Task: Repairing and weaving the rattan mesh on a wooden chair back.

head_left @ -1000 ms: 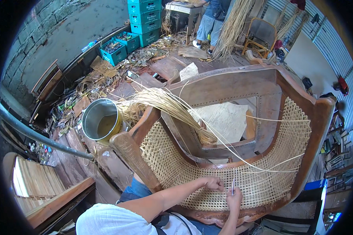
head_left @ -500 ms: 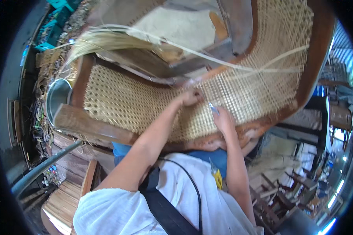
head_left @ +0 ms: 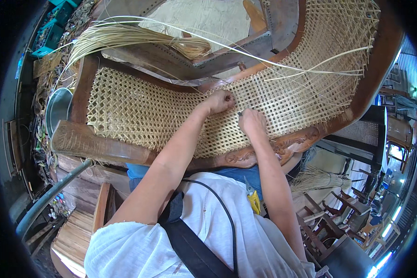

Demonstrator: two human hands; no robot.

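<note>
Across my lap lies a curved wooden furniture frame point(head_left: 104, 146), with woven cane webbing point(head_left: 129, 109) stretched over it. My left hand point(head_left: 220, 102) rests on the webbing near its far edge, fingers curled in a pinch; whether a strand is between them I cannot make out. Just to its right, my right hand point(head_left: 253, 124) is closed round a small flat metal tool point(head_left: 240, 114), whose dark end shows beside the thumb. Most of that tool is hidden in the fist. Long loose cane strands point(head_left: 245, 57) run over the webbing beyond both hands.
A bundle of cane strands point(head_left: 120, 39) lies over the frame at the far left. A metal bucket point(head_left: 59, 111) stands left of it, near a grey pipe point(head_left: 55, 194). Yellow-handled pliers point(head_left: 253, 199) hang at my front. Wooden chairs point(head_left: 333, 215) crowd the lower right.
My right hand has shifted left and slightly away from me, and its tool now points less visibly. My left hand has moved slightly left and away. The whole view has shifted a little.
</note>
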